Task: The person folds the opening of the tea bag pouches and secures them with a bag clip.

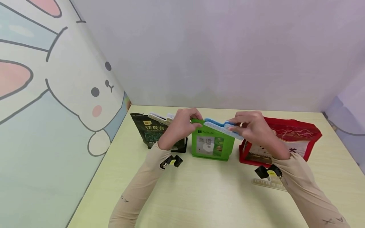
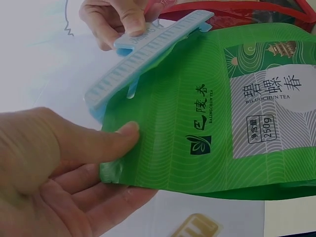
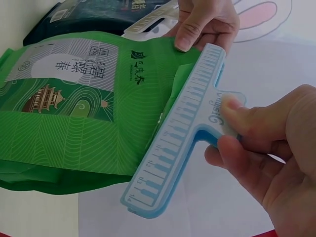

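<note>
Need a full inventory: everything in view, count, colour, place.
green bag: 1, green, table centre
blue clip: 1, light blue, at green bag's top edge
black bag: 1, black, left of green bag
cream clip: 1, cream, black bag's top
red bag: 1, red, right of green bag
beige clip: 1, beige, on table before red bag
table: 1, pale yellow, under bags
rabbit drawing: 1, mostly white, left wall
sleeves: 2, beige, forearms
left hand: 1, bare, pinching green bag's corner
right hand: 1, bare, pinching blue clip
</note>
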### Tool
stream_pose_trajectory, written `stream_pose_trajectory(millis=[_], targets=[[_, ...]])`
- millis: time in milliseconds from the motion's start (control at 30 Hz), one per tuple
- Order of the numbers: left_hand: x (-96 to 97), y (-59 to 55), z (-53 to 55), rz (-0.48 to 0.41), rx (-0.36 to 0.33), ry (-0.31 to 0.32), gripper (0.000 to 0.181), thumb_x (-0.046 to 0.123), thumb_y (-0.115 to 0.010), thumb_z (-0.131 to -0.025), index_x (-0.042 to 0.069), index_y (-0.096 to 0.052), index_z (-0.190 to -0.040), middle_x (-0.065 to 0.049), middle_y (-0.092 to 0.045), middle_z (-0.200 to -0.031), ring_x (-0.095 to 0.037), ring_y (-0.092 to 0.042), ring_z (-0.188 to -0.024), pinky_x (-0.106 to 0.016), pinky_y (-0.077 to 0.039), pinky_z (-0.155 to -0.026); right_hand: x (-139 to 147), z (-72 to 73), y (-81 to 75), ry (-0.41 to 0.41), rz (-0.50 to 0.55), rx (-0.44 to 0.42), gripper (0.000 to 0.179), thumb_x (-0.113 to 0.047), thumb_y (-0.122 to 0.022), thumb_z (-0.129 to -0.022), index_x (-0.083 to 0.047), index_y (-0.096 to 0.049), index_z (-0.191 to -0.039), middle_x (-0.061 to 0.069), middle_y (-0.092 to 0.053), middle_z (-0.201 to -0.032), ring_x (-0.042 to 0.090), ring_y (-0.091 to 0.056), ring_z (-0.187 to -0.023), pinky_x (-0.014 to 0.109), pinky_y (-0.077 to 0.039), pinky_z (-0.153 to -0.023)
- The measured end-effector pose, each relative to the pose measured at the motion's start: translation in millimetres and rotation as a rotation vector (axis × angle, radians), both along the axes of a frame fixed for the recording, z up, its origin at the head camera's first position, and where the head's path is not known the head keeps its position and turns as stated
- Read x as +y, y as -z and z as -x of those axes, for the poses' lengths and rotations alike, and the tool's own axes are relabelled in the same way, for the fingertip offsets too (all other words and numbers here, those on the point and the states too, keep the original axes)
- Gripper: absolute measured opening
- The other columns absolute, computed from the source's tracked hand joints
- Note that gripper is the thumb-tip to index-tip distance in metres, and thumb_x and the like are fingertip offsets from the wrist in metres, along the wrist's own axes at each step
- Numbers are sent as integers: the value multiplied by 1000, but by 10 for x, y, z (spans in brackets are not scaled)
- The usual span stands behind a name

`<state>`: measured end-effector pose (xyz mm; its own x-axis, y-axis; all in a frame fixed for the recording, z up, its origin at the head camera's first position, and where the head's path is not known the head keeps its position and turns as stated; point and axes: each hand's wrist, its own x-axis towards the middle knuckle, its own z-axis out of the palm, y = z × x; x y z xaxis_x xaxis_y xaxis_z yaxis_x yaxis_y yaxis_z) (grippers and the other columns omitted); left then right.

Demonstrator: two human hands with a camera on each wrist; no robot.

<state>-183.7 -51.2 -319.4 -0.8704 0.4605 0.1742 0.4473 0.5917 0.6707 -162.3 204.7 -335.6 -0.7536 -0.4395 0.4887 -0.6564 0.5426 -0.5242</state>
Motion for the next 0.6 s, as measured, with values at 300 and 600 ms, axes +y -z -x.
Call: stream_pose_trajectory(millis=[300, 600], targets=[[3, 0, -31, -25, -32, -6, 10, 6, -70, -85, 10, -67, -93, 2, -65, -89, -10, -61, -80, -26, -49, -72, -3, 24, -47, 27, -92, -67, 20, -1, -76, -77, -4, -74, -97, -4, -61, -81, 12, -55, -70, 27, -50, -57], [9, 26, -58, -14, 3, -48, 11, 7, -71, -84, 10, -67, -93, 2, -66, -89, -11, -60, -81, -28, -49, -73, -34, 43, -1, 1, -50, -64, 19, 4, -76, -75, -3, -74, -93, -1, -65, -81, 12, -58, -67, 26, -52, -59]])
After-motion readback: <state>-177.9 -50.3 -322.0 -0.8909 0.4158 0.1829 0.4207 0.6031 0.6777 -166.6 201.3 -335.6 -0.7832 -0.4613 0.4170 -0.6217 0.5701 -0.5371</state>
